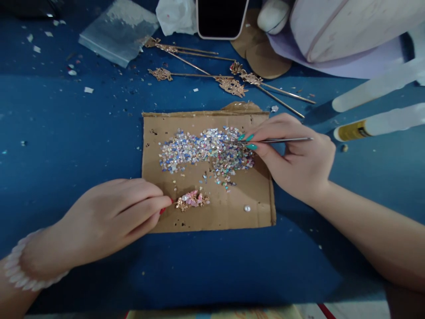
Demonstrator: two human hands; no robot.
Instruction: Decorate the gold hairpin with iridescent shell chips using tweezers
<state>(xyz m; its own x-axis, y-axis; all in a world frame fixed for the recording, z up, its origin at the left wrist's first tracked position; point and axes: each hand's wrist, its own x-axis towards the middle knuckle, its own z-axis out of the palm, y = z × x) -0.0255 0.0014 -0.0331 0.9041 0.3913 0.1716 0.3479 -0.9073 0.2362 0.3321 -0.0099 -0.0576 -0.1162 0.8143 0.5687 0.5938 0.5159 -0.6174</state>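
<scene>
My left hand pinches one end of a gold hairpin whose ornament carries pink pieces and a pearl. The ornament lies over the lower part of a cardboard sheet. My right hand is closed on slim metal tweezers, held almost level. Their tips reach into a spread heap of small shiny chips, white, blue and multicoloured; whether a chip is between the tips cannot be made out. A single pearl bead rests on the cardboard at lower right.
Several gold hairpins lie behind the cardboard, near a clear plastic bag of pale bits. A phone is at the back. Two tubes, one with a gold label, lie at right. Stray chips dot the blue table.
</scene>
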